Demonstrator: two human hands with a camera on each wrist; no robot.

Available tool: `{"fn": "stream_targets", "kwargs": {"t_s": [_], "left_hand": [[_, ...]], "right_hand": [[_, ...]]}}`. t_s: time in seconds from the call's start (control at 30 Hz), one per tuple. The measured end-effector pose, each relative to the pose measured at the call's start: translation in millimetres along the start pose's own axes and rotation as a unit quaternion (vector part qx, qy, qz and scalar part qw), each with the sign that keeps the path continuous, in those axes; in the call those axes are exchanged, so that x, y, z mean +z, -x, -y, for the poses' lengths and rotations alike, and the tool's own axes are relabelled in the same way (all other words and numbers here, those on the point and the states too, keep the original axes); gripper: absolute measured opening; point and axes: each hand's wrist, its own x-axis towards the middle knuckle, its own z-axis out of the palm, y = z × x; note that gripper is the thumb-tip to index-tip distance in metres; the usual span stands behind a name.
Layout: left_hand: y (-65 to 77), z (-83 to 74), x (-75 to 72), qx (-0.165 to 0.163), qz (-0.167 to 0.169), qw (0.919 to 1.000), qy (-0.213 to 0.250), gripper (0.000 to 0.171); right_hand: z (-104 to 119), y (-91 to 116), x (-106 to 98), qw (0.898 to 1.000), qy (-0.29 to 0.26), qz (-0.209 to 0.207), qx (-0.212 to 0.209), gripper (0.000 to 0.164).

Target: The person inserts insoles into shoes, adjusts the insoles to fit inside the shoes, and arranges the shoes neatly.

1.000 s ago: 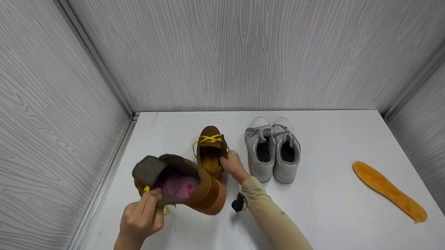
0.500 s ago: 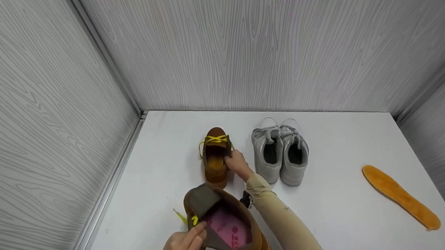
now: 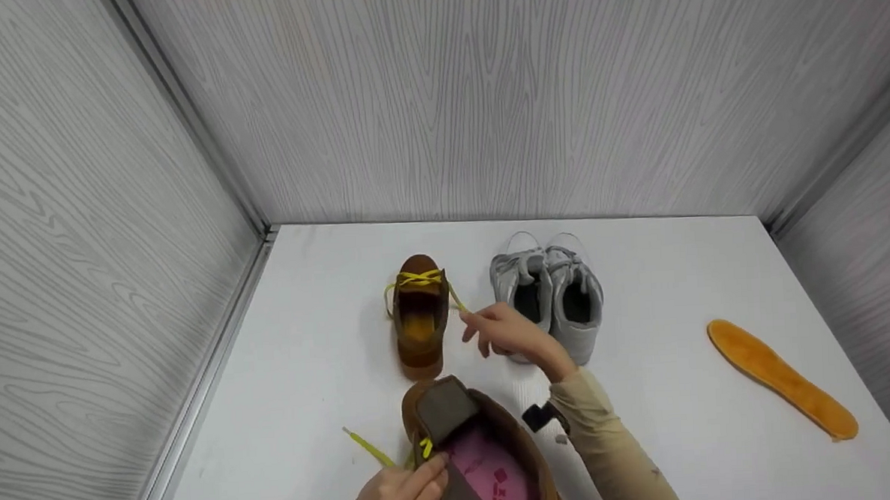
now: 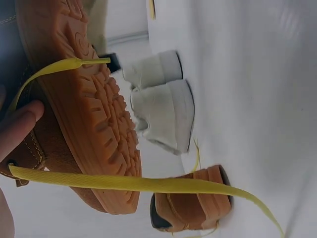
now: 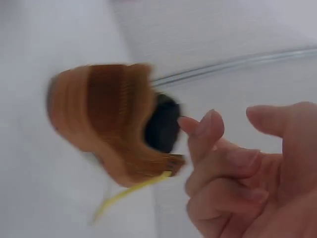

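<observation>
My left hand (image 3: 399, 492) grips a brown shoe (image 3: 517, 436) by its side edge near the yellow lace, at the bottom of the head view. A pink insole (image 3: 481, 466) with red print lies inside it. The left wrist view shows its treaded sole (image 4: 106, 124) and loose yellow lace (image 4: 148, 184). A matching brown shoe (image 3: 421, 350) stands upright on the table, toe away from me. To its right, my right hand (image 3: 512, 330) is off the shoe, fingers loosely bent, fingertips by the lace's end. The right wrist view shows nothing between thumb and fingers.
A pair of grey-white sneakers (image 3: 575, 297) stands behind my right hand, partly covered by it. An orange insole (image 3: 781, 379) lies on the right of the white table (image 3: 665, 300). Wood-grain panels (image 3: 438, 100) enclose the back and both sides.
My right hand has let go of the standing shoe and moved right. My left hand has brought the held shoe down and right, toward me, turning it so its opening shows more.
</observation>
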Motion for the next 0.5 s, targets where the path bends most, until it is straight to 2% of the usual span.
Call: {"fn": "stream_targets", "kwargs": {"t_s": [0.1,0.23,0.37,0.43,0.5], "left_hand": [[-1.6,2.3,7.8,0.024,0.025,0.9994,-0.007,0.032],[-2.3,7.9,26.6,0.052,0.052,0.9972,-0.016,0.032],[3.0,15.8,49.3,0.053,0.087,0.9943,-0.031,0.029],[7.3,18.4,62.2,0.044,0.109,0.9924,-0.035,0.028],[11.3,20.7,74.9,0.032,0.13,0.9909,-0.017,0.029]], "right_hand": [[-1.7,51.0,-10.4,0.998,-0.018,0.059,-0.02,0.05],[-23.9,112.5,-19.3,0.993,0.013,0.11,-0.034,0.039],[-40.7,150.7,-12.6,0.994,0.035,0.095,-0.038,0.03],[-45.8,162.8,-3.8,0.997,0.026,0.066,-0.022,0.03],[-51.4,171.8,7.1,0.999,0.021,0.032,0.0,0.028]]}}
